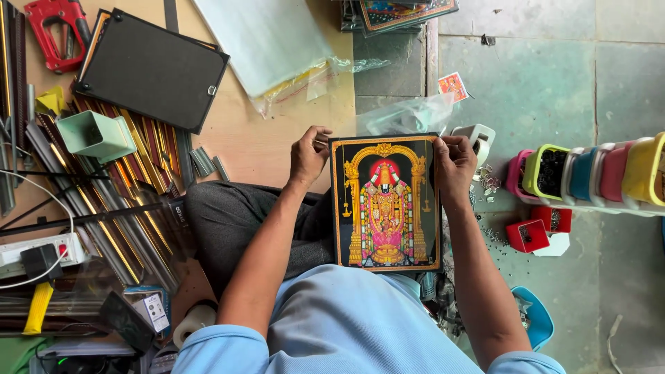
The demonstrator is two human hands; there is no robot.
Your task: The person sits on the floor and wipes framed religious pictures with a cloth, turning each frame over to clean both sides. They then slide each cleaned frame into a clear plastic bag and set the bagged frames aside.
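Beyond the top edge of the framed picture point(385, 201) the wooden board point(256, 138) lies bare up to the black backing board point(149, 69) and the clear plastic sleeves point(270, 41), so the left hand point(308, 156) has room to pass there. Leftward, the heap of gilt moulding strips point(118, 194) and the green tub point(93, 135) block the way. To the right, the tape dispenser point(478, 138), scattered metal clips point(488, 183), red boxes point(537, 228) and the row of coloured cups point(589, 173) crowd the right hand point(454, 166); the tiled floor point(526, 76) above them is open.

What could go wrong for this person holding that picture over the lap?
The picture is gripped only at its top corners by the left hand and right hand, so it might tip or slide off the lap. Small metal bits scattered on the floor close by could perhaps scratch it.
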